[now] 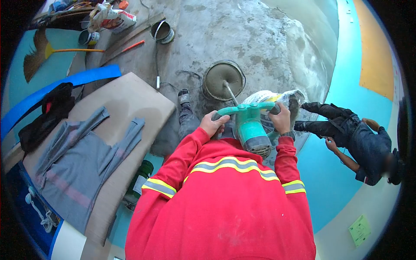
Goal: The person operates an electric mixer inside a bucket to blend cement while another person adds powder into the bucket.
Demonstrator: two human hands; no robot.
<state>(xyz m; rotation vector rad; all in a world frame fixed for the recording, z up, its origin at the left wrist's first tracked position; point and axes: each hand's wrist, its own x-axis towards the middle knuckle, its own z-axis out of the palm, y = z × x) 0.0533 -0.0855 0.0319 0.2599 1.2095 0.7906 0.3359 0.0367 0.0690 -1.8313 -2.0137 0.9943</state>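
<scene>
My left hand [212, 125] is wrapped round the left handle of a green electric paddle mixer [251, 126]. On its right handle my right hand [281, 119] is closed too. The mixer's metal shaft [231, 93] slants down into a bucket [206, 94] of grey wet mix, where the paddle end is hidden. The grey mix [222, 78] is sunk around the shaft. A white and yellow bag [265, 96] stands right beside the bucket, partly behind the mixer.
A co-worker [359, 134] in dark clothes stands at the right. A second bucket [162, 32] and a red-handled tool [132, 46] lie further off on the floor. Cables [187, 73] run near the mixing bucket. At left, a grey shirt [82, 151] lies on a board [130, 93].
</scene>
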